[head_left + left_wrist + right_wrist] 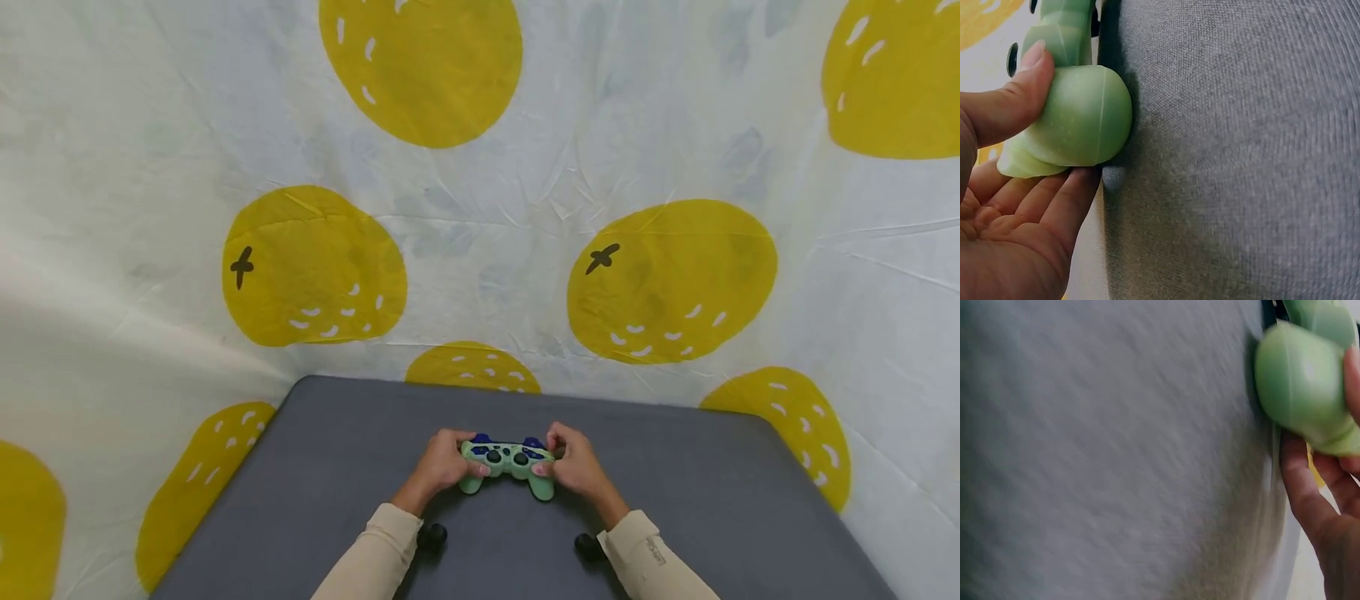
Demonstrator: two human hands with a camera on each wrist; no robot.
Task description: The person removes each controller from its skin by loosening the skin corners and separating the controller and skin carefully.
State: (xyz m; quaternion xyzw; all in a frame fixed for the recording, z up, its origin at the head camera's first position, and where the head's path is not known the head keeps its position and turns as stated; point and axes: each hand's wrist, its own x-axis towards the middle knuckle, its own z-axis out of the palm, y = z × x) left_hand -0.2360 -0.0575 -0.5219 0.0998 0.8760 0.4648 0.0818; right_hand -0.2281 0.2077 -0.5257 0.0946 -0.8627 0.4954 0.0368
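White cloth backdrop (480, 283): yellow fruit print, behind the table.
Grey tabletop (675, 467): textured fabric look, below both hands.
Beige sleeves (375, 550): reach in from the bottom edge.
Left hand (442, 460): grasping the green controller (507, 468) by its left handle, thumb on face side, fingers behind.
Right hand (576, 462): same on the right handle; fingers partly cropped in right wrist view.
Two-handed hold: best done with even, light pressure, thumbs clear of the sticks, both sides level.
Controller position: between the hands, body spanning the gap, handles inside both grips; very near the tabletop, can't tell if touching.
Black rounded objects (432, 537): one beside each cuff.
Thumbsticks (521, 459): black, between the thumbs.
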